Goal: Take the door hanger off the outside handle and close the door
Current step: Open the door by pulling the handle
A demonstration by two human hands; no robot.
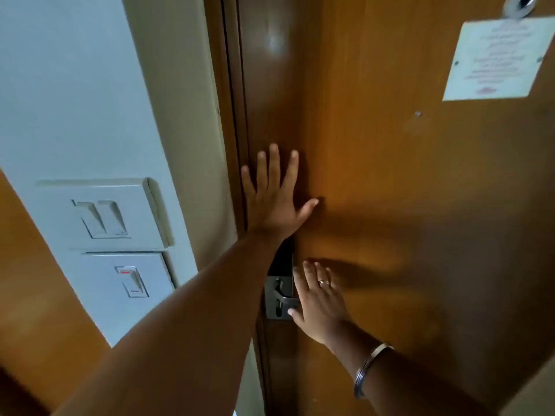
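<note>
A brown wooden door (390, 175) fills the right side of the head view, its left edge against the dark frame (234, 115). My left hand (274, 196) lies flat on the door near that edge, fingers spread. My right hand (319, 298), with a ring and a bracelet, rests flat lower down, just right of the metal lever handle (280, 298); its thumb touches the lever. Neither hand holds anything. No door hanger is in view.
A white notice (495, 58) is fixed high on the door under a metal peephole (519, 4). On the white wall to the left are two switch plates (111, 217), the lower one (132, 280) with a red mark.
</note>
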